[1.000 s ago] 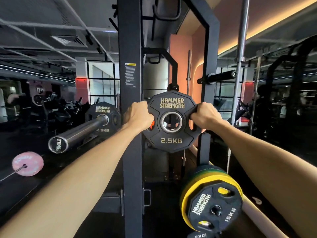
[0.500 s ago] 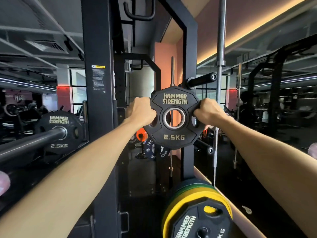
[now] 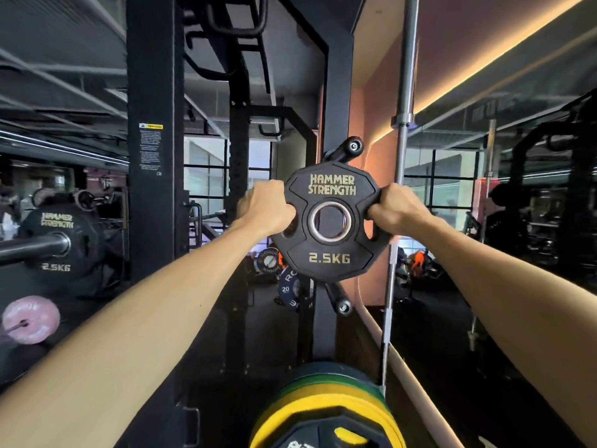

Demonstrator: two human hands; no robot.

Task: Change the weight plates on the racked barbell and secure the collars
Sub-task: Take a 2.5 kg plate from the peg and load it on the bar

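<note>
A: Far left, what is showing?

B: A pink disc is lying low at the edge. Above it the barbell is pointing in from the left, carrying a black plate marked 2.5KG on its sleeve. Just right of that, the rack's black post is standing upright with a white label on it.

A: And the hands?

B: Both arms are reaching forward. The left hand is gripping the left edge of a second 2.5KG plate, fingers curled through its grip hole. The right hand is gripping the opposite edge the same way, knuckles toward the camera.

A: Where is that plate sitting?

B: Held upright in the air, face toward the camera, in front of a rear post. An upper peg is sticking out just above it and a lower peg just below; the centre hole is lying between the two.

A: Anything further right or below?

B: A steel bar is standing upright just right of the plate. At the bottom, a stack of green and yellow plates is sitting on edge.
</note>
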